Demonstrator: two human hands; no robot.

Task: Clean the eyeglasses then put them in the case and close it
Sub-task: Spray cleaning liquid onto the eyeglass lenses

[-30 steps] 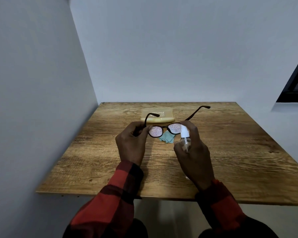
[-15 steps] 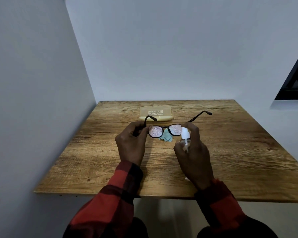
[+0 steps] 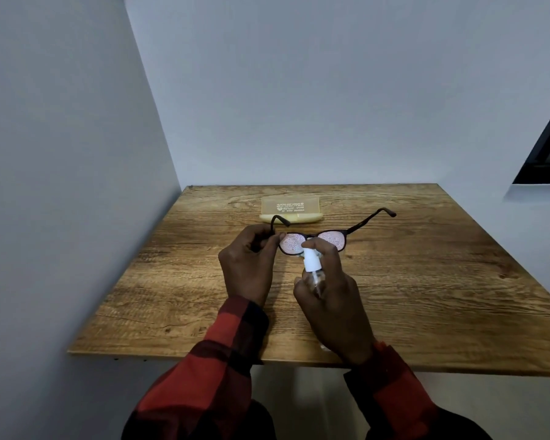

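At mid-frame the left hand (image 3: 246, 268) pinches the eyeglasses (image 3: 315, 242) above the desk (image 3: 426, 281), while the right hand (image 3: 331, 296), fingers wrapped round the spray bottle (image 3: 311, 265), has shifted its nozzle leftward to the other droplet-speckled lens, so wiping comes next.

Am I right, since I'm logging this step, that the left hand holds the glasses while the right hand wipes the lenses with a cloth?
Not quite. In the head view the left hand holds the glasses, but the right hand holds a spray bottle aimed at the lenses, not a cloth.
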